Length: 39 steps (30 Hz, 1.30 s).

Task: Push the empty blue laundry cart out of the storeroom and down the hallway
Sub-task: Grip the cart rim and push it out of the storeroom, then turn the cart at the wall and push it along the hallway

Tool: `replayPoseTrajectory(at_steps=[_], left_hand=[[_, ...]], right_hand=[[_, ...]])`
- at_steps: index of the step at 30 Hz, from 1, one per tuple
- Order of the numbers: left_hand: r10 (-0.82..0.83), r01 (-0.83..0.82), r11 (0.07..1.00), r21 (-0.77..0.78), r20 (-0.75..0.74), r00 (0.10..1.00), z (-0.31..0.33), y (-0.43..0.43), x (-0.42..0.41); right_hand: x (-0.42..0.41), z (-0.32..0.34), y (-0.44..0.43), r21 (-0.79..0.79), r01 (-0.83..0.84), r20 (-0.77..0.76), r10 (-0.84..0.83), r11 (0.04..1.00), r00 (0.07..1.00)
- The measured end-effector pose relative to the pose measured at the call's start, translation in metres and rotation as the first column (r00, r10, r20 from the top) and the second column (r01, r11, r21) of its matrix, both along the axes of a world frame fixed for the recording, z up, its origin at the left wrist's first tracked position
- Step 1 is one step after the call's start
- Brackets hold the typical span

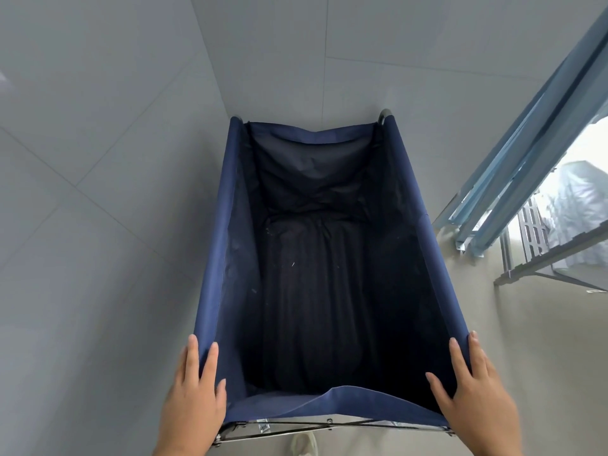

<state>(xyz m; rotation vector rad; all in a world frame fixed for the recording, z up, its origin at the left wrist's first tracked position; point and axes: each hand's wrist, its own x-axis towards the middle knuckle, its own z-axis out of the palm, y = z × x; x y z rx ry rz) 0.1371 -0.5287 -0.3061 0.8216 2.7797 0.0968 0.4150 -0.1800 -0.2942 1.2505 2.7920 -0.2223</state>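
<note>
The blue laundry cart fills the middle of the head view, a deep fabric bin on a metal frame, with nothing inside but its dark sagging liner. My left hand wraps the near left corner of its rim, fingers outside and thumb inside. At the near right corner my right hand holds the rim in the same way. A grey metal tube end shows at the cart's far right corner.
A grey tiled wall runs close along the cart's left side and meets another wall just beyond its far end. Leaning blue-grey metal rails and a perforated metal rack stand at the right. Beige floor lies to the right.
</note>
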Motion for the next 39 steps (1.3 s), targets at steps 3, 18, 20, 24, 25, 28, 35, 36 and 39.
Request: replayPoseTrajectory(at_steps=[3, 18, 20, 24, 25, 28, 35, 36, 39], left_hand=[[-0.001, 0.001, 1.000, 0.007, -0.003, 1.000, 0.004, 0.002, 0.000], [0.047, -0.048, 0.987, -0.154, -0.015, 0.999, 0.021, 0.013, 0.001], [0.044, -0.047, 0.985, -0.168, -0.021, 0.999, 0.019, 0.012, 0.000], [0.049, -0.050, 0.993, -0.110, -0.007, 0.999, 0.005, 0.006, -0.003], [0.045, -0.046, 0.995, -0.086, -0.015, 0.999, 0.001, 0.004, -0.004], [0.044, -0.045, 0.998, -0.036, -0.034, 0.998, -0.007, -0.003, -0.009], [0.079, -0.078, 0.997, 0.020, -0.077, 0.994, -0.008, -0.015, -0.031], [0.092, -0.090, 0.996, 0.022, -0.087, 0.992, -0.006, -0.015, -0.035], [0.162, -0.162, 0.987, 0.011, -0.071, 0.984, 0.001, -0.005, -0.050]], right_hand=[[0.001, 0.004, -0.004, 0.035, 0.028, 0.043, -0.029, 0.999, 0.999], [-0.287, 0.003, -0.095, -0.094, -0.762, -0.190, 0.740, 0.641, 0.646], [-0.337, 0.006, -0.118, -0.094, -0.797, -0.237, 0.764, 0.596, 0.600], [-0.411, 0.010, -0.140, -0.077, -0.838, -0.240, 0.806, 0.540, 0.541], [-0.426, 0.010, -0.141, -0.070, -0.837, -0.236, 0.806, 0.543, 0.543], [-0.461, 0.005, -0.137, -0.075, -0.829, -0.207, 0.805, 0.554, 0.556], [-0.494, -0.015, -0.141, -0.041, -0.820, -0.114, 0.813, 0.571, 0.571], [-0.497, -0.015, -0.142, -0.038, -0.815, -0.117, 0.808, 0.578, 0.578], [-0.507, -0.015, -0.144, -0.036, -0.807, -0.123, 0.798, 0.590, 0.589]])
